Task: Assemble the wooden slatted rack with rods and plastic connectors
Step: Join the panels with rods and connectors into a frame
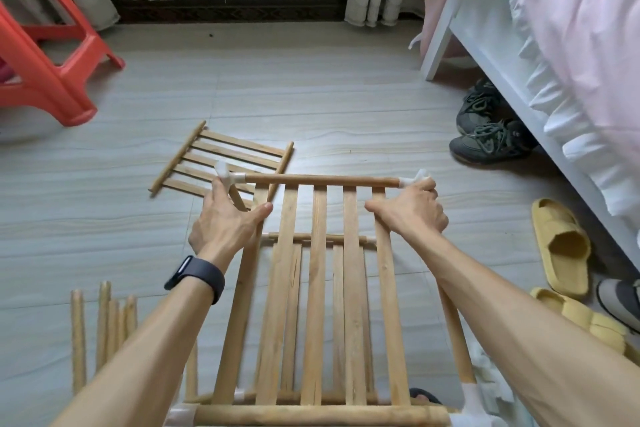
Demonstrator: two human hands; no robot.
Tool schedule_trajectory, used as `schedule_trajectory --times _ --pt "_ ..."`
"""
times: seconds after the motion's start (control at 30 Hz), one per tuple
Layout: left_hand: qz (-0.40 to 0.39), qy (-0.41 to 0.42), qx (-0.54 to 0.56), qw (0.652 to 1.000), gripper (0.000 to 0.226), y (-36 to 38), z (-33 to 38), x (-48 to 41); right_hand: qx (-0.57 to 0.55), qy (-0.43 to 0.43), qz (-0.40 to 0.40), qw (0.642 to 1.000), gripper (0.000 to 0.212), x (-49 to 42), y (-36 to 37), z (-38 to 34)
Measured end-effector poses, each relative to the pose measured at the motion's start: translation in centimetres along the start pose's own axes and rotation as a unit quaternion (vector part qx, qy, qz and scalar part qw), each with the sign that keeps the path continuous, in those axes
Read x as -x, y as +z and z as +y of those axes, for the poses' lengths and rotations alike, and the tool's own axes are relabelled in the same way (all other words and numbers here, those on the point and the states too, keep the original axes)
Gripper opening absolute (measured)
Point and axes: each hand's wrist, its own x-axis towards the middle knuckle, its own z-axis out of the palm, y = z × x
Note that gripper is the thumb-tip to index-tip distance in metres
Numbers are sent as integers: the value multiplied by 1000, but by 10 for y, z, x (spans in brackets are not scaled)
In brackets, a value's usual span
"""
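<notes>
Now, both hands on the far corners of the rack [318, 288], which stands half-built on the floor directly under and between the forearms.

- Left hand [225, 222]: fingers reach forward to the left connector [227, 176], thumb spread sideways against the outermost slat. A short leg rod shows in the gap between finger and thumb. Fingertips are hidden behind the connector, so I cannot tell whether they wrap it or only press.
- Right hand [414, 211]: fingers curled over the right connector [417, 178], clasping it; thumb stretched inward across the last slat.
- Top rod [322, 180] spans straight between the two grips, one end in each connector, just beyond the thumbs.
- Slats run from that rod back toward the body, passing below both wrists. A second, lower tier shows through them.
- Spare panel [221, 156] lies flat on the floor just beyond the left fingers, partly behind the left connector.
- Loose rods [104, 322] lie outside the left forearm, near the elbow.
- Dark band [195, 276] on the left wrist.
- Stool [52, 62] far off beyond the left hand. Shoes [485, 135], slippers [561, 246] and bed [554, 28] outside the right arm.
</notes>
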Motion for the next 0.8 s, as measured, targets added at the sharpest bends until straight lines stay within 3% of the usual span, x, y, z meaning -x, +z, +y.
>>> schedule_trajectory --times 0.37,0.43,0.53,0.6,0.67,0.73,0.8 --pt "0 -10 -3 1000 98 1 -14 -1 23 -50 2 998 94 7 7 -4" --pt "-26 -15 2 1000 101 -1 -13 -4 -10 -60 -40 997 100 -1 1 0" --pt "-30 -6 -29 999 100 -6 -10 8 -136 -86 -175 971 101 -4 -21 15" --pt "7 64 -86 994 85 -10 3 37 -206 -79 -209 953 99 12 -41 37" --pt "-18 193 -124 973 70 -8 19 82 -256 -69 -205 942 96 41 -55 72" --pt "-120 340 -144 921 61 -6 34 136 -302 -58 -206 929 80 78 -64 111" --pt "-228 453 -168 845 60 -5 44 189 -337 -37 -224 914 64 115 -69 147"
